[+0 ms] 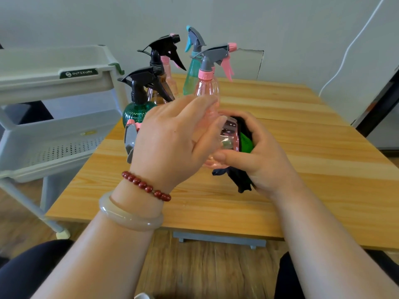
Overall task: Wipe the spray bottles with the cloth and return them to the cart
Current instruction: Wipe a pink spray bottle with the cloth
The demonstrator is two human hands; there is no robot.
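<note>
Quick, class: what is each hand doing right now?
Left hand: holding the tipped pink spray bottle.
Right hand: holding the dark cloth.

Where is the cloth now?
Head view, right of centre: the dark cloth is gripped in the right hand, against the base of the pink bottle the left hand holds.

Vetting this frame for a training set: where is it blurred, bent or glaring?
Head view: soft even light, faint shadows on the table. Head view: wide-angle bend curves the cart and table edges. Head view: small glare spots on the pink bottle gripped by the left hand, the right hand holding the cloth to it. Head view: floor at the bottom smeared.
</note>
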